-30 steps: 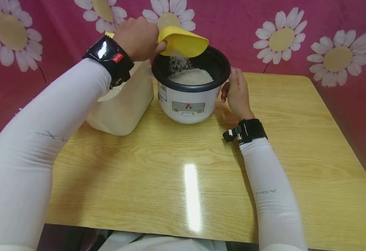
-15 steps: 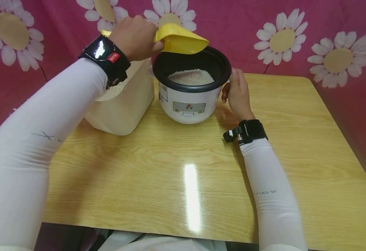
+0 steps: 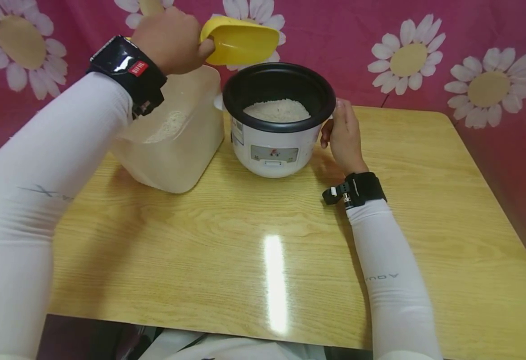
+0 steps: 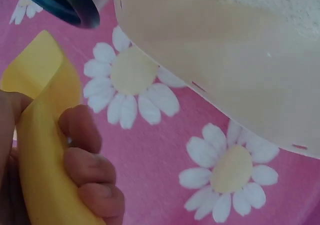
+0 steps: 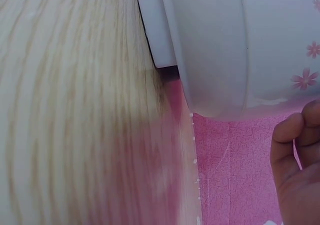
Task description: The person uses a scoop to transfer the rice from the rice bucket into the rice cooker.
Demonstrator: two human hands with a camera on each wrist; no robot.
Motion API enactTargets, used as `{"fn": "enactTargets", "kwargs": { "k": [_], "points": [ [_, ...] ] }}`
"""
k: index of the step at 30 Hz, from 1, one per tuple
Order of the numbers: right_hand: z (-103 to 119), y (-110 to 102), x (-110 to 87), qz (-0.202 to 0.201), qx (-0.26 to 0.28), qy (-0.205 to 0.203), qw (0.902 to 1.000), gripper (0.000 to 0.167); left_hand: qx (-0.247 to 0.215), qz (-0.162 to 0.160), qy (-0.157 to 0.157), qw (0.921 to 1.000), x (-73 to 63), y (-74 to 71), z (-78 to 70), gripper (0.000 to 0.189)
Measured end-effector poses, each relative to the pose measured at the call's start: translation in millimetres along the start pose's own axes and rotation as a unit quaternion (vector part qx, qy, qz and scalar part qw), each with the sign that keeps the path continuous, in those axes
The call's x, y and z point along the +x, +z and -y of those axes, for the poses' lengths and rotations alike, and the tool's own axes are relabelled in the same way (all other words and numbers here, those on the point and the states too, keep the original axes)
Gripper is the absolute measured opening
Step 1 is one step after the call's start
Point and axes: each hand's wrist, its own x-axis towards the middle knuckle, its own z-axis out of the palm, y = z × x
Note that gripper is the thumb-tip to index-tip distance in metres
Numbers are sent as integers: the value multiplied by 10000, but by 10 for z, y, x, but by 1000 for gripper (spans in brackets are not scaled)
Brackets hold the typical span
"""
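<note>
My left hand (image 3: pixel 169 42) grips a yellow scoop (image 3: pixel 246 44) by its handle, raised behind and above the gap between the rice bin and the rice cooker. In the left wrist view, fingers (image 4: pixel 90 167) curl round the handle of the scoop (image 4: pixel 42 135), and its bowl looks bare inside. The white rice cooker (image 3: pixel 274 167) stands uncovered, with rice (image 3: pixel 278 111) in its black inner pot. My right hand (image 3: pixel 346 137) holds the cooker's right side handle, which the fingers mostly hide. In the right wrist view, bent fingers (image 5: pixel 287 135) lie close against the cooker's flowered wall (image 5: pixel 215 50).
Left of the cooker stands a translucent cream bin (image 3: pixel 177 165), open at the top, with rice (image 3: pixel 170 125) inside. Both stand on a wooden table (image 3: pixel 199 260). A pink flowered cloth (image 3: pixel 326 40) hangs right behind the table.
Rice was falling from the scoop into the pot a second ago; the stream has stopped. My left hand has moved the scoop left and up, off the pot. The right hand stays put.
</note>
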Motion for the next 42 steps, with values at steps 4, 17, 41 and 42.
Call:
{"fn": "enactTargets", "kwargs": {
  "k": [4, 17, 41, 42],
  "points": [
    [-12, -15, 3, 2, 73, -26, 10000, 31, 6, 58, -179, 9998, -34, -34, 90, 52],
    [-43, -29, 33, -1, 189, -80, 9998, 26, -110, 80, -648, 9978, -233, -177, 452, 57],
    [-11, -76, -5, -129, 134, -105, 9998, 28, 559, 2057, -631, 9750, -319, 169, 667, 55],
    [-13, -69, -2, -129, 159, -111, 9997, 27, 563, 2113, -629, 9738, -316, 197, 667, 54]
  ]
}}
